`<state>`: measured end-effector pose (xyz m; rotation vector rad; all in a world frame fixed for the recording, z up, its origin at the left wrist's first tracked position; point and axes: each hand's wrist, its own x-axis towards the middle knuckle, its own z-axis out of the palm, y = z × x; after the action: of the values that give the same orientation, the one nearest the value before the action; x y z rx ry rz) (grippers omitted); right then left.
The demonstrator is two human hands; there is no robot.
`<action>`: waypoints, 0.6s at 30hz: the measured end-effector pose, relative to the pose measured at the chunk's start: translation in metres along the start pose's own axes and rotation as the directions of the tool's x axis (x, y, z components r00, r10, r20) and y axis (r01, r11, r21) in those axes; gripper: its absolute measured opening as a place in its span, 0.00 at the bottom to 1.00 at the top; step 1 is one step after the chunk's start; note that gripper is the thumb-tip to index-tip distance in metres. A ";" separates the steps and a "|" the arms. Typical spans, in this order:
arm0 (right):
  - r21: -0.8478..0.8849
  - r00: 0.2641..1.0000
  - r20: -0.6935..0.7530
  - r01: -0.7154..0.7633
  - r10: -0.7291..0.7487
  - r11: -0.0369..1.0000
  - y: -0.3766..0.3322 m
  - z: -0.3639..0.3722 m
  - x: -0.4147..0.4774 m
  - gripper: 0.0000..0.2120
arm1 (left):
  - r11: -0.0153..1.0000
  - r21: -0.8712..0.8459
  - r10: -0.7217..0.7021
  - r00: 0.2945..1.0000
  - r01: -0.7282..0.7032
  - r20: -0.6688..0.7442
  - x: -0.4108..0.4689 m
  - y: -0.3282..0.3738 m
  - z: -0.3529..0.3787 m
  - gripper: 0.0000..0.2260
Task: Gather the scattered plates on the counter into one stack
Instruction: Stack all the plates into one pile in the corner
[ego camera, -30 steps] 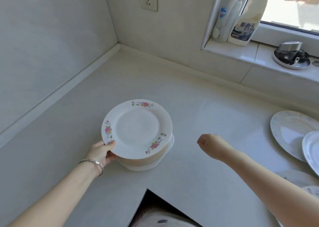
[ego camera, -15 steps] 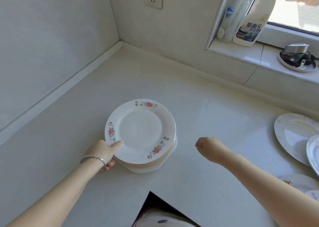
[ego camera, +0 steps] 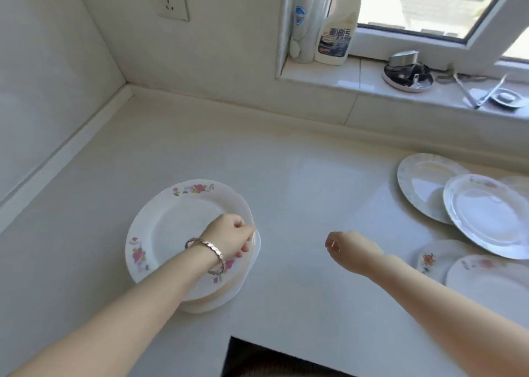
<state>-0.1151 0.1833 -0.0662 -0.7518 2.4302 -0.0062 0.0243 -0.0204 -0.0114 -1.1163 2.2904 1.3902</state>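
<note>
Farthest to the left of both hands, the stack of plates (ego camera: 177,233) sits on the pale counter (ego camera: 300,176), its top plate white with pink flower sprigs around the rim. The left hand (ego camera: 229,237), a metal bracelet (ego camera: 207,255) on its wrist, reaches across the top plate and lies over the stack's right edge, fingers curled down onto the rim; the hand touches the plates, though how firmly it grips the edge I cannot tell, since the fingertips are hidden behind the knuckles. Behind and left of this hand, a wall socket (ego camera: 171,0) is set in the tiled wall.

To the right of the left hand, apart from the stack, the right hand (ego camera: 347,249) hovers over bare counter, loosely curled with nothing in it. Well behind it, on the window sill (ego camera: 329,81), stand two cleaning bottles (ego camera: 337,33) side by side, and farther right a round dish with dark metal pieces (ego camera: 408,73) and a pair of tongs (ego camera: 481,91).

To the right of the right hand lie the scattered plates: a large pale plate (ego camera: 423,184) at the back, a second white plate (ego camera: 489,216) overlapping its right side, and nearer the person two flowered plates, a small one (ego camera: 435,259) just beside the right forearm and another (ego camera: 486,279) overlapping it toward the frame edge
</note>
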 end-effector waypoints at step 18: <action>0.360 0.862 -0.133 -0.418 0.490 0.834 0.348 -0.029 -0.118 0.13 | 0.997 -0.021 -0.057 0.912 0.072 0.406 0.054 0.212 0.353 0.11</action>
<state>-0.2309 0.5318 -0.0384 -0.0082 2.6695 -0.3057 -0.2258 0.3027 -0.0854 -0.8090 1.9237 1.4791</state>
